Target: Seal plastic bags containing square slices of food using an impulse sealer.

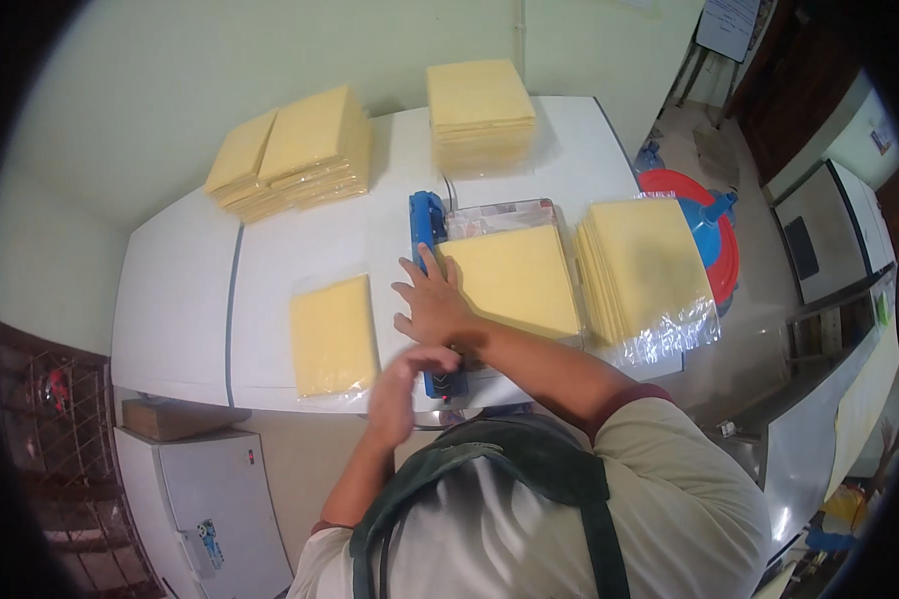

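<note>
A blue bar-shaped heat sealer [425, 220] stands lengthwise on the white table. My right hand [435, 304] lies flat on its top bar with the fingers spread. My left hand [395, 399] is at the sealer's near end, beside my right wrist; its fingers stretch across the bar and are slightly blurred. Against the sealer's right side lies a pack of yellow sheets [514, 275], resting on a patterned board [504, 217]. My right forearm covers the pack's near left corner. Left of the sealer, a flat yellow pack in clear plastic [335, 334] lies by itself.
Yellow packs are stacked at the back left [310, 135] and the back middle [479, 95]. A leaning row of bagged packs [644, 270] is at the table's right edge. Beyond it stands a red basin [726, 260]. A white fridge [225, 499] is below left.
</note>
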Demonstrator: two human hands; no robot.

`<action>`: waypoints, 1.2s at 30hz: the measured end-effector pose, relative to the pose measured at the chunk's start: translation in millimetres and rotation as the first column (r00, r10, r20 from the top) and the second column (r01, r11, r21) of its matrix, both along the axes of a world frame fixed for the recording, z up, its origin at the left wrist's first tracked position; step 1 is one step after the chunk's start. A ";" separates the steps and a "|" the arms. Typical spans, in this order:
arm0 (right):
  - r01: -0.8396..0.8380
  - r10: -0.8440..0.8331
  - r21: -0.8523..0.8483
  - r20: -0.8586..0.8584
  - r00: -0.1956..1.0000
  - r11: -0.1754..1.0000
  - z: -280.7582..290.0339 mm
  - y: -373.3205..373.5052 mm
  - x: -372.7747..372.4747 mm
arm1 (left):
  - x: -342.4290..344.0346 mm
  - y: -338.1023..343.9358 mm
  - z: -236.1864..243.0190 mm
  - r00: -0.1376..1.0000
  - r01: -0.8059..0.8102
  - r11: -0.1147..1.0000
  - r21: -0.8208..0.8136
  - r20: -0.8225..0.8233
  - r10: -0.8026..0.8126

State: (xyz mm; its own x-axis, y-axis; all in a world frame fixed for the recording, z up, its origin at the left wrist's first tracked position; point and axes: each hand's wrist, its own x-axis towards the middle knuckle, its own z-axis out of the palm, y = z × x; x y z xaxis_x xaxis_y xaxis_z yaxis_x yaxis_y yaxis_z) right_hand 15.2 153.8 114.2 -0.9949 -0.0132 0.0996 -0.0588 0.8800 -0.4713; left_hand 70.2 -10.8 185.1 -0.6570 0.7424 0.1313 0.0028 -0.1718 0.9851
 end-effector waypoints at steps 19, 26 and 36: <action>0.396 -0.379 0.038 0.381 0.843 0.918 3.8 139.0 73.3 | 36.0 44.4 -118.4 0.330 0.220 0.974 0.050 0.936 -0.122; 0.465 -0.058 -0.736 0.505 0.861 0.491 40.2 20.7 130.1 | 4.6 -84.8 -85.2 0.567 0.006 0.999 -0.031 0.823 0.022; 0.292 -0.232 -0.932 0.242 0.942 0.216 -64.8 -160.9 6.7 | -173.1 -210.4 -98.9 0.896 -0.319 0.867 -0.384 0.175 0.407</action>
State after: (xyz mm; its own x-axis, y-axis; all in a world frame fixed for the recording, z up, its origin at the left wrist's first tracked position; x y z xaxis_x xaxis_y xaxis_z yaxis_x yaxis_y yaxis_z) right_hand 21.9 -7.0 49.3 -0.9251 0.3220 -0.2011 0.1243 -0.2434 -0.9619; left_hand -102.8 -221.2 86.2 -0.8661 0.4135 -0.2809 -0.2463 0.1360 0.9596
